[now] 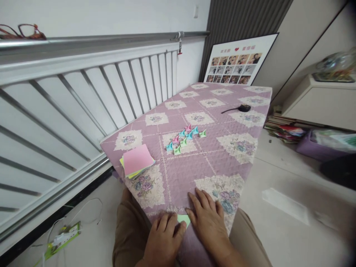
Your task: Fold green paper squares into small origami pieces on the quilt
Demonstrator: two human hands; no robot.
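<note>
A small folded piece of light green paper lies at the near edge of the table. My left hand presses on its left side, thumb on the paper and fingers bent close together. Beside its right edge my right hand lies flat, fingers spread on the cloth, the thumb at the paper. Farther up the table stand several small folded paper pieces in pink, blue and green. A stack of coloured square sheets, pink on top, rests at the left edge.
The table has a purple floral cloth. A black object with a strap lies at its far right. A white railing runs along the left. A photo board leans behind. A power strip is on the floor.
</note>
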